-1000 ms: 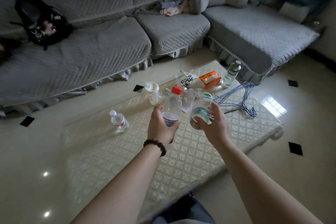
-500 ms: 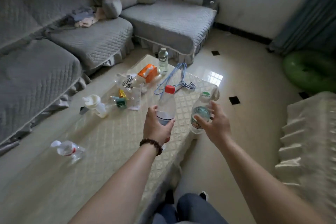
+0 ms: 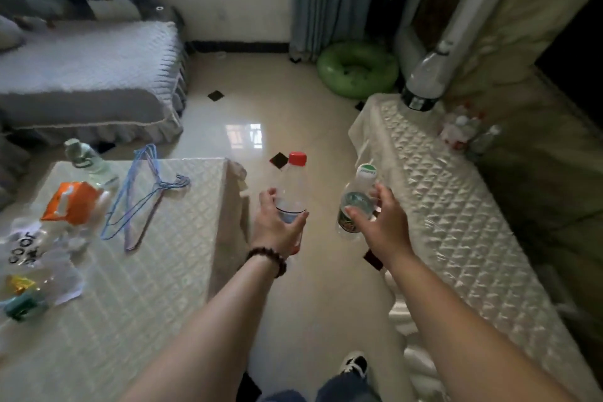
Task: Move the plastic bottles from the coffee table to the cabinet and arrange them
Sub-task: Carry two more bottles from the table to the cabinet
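Left grip: wraps red-capped bottle | right grip: wraps green-capped bottle | forearms outstretched

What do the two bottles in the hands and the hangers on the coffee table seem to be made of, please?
Red-capped bottle: clear, glossy plastic; the floor shows through it.
Green-capped bottle: also clear plastic, with a printed label.
Hangers: thin bent wire, probably metal with a blue or pinkish coating; the motion blur leaves this uncertain.

Both arms are reaching forward over the floor, the left hand gripping a red-capped bottle, the right hand gripping a green-capped bottle.
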The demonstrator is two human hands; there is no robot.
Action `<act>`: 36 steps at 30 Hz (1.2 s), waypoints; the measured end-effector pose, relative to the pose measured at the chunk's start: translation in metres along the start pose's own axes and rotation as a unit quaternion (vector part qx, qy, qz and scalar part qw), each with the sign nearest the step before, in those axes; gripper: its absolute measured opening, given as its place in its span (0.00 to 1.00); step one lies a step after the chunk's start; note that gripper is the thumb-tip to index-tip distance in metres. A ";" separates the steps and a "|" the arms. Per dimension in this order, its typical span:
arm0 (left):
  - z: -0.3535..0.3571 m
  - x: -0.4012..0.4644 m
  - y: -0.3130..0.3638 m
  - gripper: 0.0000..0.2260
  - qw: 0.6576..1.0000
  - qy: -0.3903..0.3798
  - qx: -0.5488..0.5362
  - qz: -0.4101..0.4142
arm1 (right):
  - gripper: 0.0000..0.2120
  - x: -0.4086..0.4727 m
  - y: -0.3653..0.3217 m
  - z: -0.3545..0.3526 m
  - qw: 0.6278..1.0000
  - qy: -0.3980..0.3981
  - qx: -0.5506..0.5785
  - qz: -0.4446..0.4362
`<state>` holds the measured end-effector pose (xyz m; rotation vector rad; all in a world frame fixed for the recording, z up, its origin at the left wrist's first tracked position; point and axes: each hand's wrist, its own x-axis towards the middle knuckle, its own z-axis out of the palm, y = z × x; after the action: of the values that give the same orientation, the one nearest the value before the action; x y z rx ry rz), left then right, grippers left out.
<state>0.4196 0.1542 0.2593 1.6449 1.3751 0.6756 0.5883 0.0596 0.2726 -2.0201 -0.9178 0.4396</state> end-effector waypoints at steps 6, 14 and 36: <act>0.127 0.018 0.075 0.29 0.994 -0.103 -0.034 0.011 | 0.31 0.046 0.075 -0.097 0.995 0.079 0.010 0.065; 0.257 0.036 0.147 0.29 0.982 -0.177 -0.010 0.070 | 0.30 0.085 0.154 -0.204 0.975 0.169 0.018 0.143; 0.450 0.280 0.220 0.29 0.917 -0.361 0.089 0.145 | 0.32 0.316 0.208 -0.199 0.892 0.318 0.039 0.319</act>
<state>0.9721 0.2981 0.2018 1.9892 0.6737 0.0586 1.0108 0.1060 0.2262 -2.1481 0.1789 0.1226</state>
